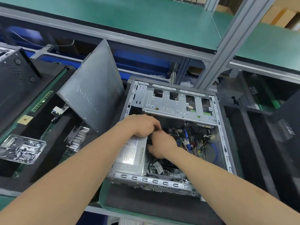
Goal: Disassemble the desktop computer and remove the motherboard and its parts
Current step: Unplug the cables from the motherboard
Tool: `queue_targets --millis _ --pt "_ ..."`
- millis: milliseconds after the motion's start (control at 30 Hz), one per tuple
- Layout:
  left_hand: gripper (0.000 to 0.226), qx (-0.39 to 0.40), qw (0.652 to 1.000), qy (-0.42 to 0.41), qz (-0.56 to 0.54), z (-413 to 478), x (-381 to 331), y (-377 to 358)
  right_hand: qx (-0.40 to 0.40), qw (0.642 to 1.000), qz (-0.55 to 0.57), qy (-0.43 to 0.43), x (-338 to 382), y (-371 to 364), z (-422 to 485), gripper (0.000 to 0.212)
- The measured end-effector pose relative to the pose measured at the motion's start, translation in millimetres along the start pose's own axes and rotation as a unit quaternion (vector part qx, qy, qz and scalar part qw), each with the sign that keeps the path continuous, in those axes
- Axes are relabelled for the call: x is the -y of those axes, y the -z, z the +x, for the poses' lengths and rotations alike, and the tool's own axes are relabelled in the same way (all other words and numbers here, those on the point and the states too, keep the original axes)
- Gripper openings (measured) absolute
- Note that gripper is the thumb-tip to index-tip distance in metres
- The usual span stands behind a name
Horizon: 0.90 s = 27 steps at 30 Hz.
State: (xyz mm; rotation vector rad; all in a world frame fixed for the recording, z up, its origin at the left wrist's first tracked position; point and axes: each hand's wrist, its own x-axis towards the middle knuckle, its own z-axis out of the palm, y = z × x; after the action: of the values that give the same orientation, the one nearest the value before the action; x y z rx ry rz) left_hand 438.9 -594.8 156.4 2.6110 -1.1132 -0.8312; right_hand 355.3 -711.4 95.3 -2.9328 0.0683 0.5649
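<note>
both hands are seen closed around a black cable bundle (pixel 150 140) inside the open computer case (pixel 170 181): the left hand (pixel 142 125) is pinched on it from above, the right hand (pixel 159 146) is wrapped on it from below, the two touching. the bundle is located at the edge of the silver power supply (pixel 129 157), above the motherboard (pixel 162 169). the case is laid on its side on a black mat (pixel 146 202). its detached side panel (pixel 92 95) is leaned upright just left; a clear tray of screws (pixel 21 149) is noted further left.

Both bare forearms reach forward, left hand (pixel 142 125) and right hand (pixel 159 144) curled, touching together.
</note>
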Motion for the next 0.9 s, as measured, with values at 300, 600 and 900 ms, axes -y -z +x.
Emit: queue_targets --millis 300,600,900 --pt "0.063 0.156 0.987 0.033 -0.033 12.3 -1.5 6.2 -0.049 0.997 0.059 -0.007 -3.2 -3.6 -3.2 0.021" --pt "0.061 0.106 0.992 0.031 -0.062 10.6 -3.1 4.3 -0.085 0.973 0.216 -0.011 -9.8 12.5 -2.7 0.041" --pt "0.032 0.047 0.995 0.031 -0.078 8.7 -3.0 1.4 -0.126 0.955 0.267 -0.025 -43.2 27.8 -15.9 0.036"
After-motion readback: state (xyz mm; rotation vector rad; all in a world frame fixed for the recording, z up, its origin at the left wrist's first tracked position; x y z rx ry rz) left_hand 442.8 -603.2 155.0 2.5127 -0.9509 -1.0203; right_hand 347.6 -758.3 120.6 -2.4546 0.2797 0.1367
